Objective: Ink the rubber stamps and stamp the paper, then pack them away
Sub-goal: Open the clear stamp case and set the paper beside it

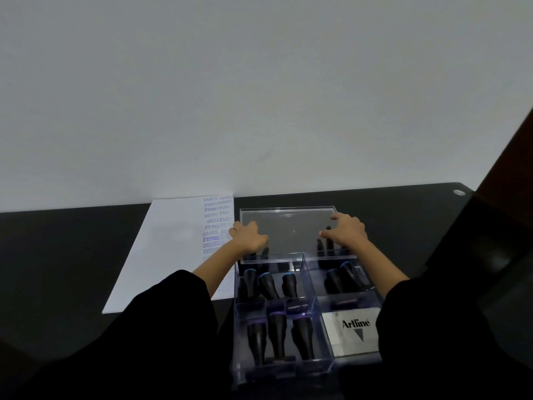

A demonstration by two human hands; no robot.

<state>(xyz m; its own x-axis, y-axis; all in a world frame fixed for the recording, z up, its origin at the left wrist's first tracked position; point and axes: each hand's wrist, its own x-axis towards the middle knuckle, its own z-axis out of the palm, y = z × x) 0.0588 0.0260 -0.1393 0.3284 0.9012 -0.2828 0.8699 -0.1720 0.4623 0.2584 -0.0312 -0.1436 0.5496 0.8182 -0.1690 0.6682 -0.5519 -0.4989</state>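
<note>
Centrally, black-handled rubber stamps [277,333] with purple-tinged bases lean in the compartments of a clear box [288,373], lower centre-right of the frame. Left hand [249,236] and right hand [347,229] each grip a side edge of the clear lid [291,229] over the box's far half. The ink pad tin [353,332] reads "Artline". Paper [170,249], left of the box, bears blue "SAMPLE", "FRAGILE", "AIR MAIL", "AMENDED".

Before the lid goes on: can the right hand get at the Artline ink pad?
Probably yes: the lid covers only the box's far end, leaving the ink pad uncovered, though the right hand holds the lid.
</note>
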